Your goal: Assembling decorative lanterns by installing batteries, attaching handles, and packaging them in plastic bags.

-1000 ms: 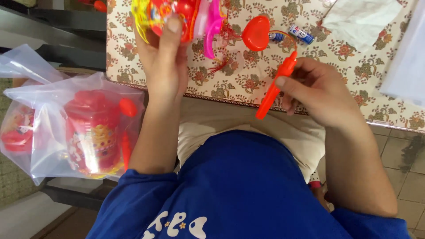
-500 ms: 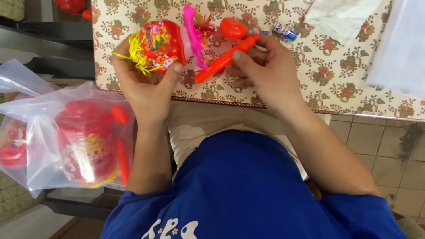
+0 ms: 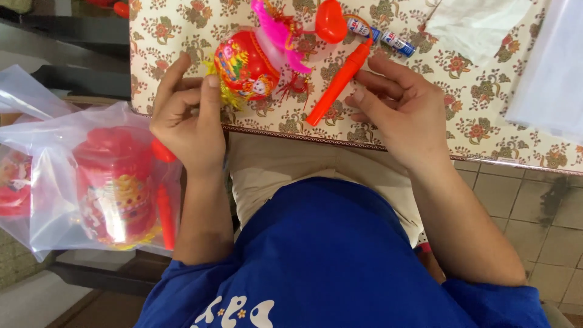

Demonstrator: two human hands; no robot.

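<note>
Both hands are now releasing — red lantern toy point(image 3: 252, 64) and orange stick point(image 3: 337, 85) are lying near the tabletop's point(image 3: 486, 130) front edge; left hand point(image 3: 188, 121) and right hand point(image 3: 401, 109) are hovering, fingers apart, gripping nothing.

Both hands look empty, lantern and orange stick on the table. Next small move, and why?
Probably the right hand closing on the orange stick: its fingertips sit right beside the stick, which lies loose on the floral tablecloth. The left hand is open beside the red lantern and could steady it.
</note>
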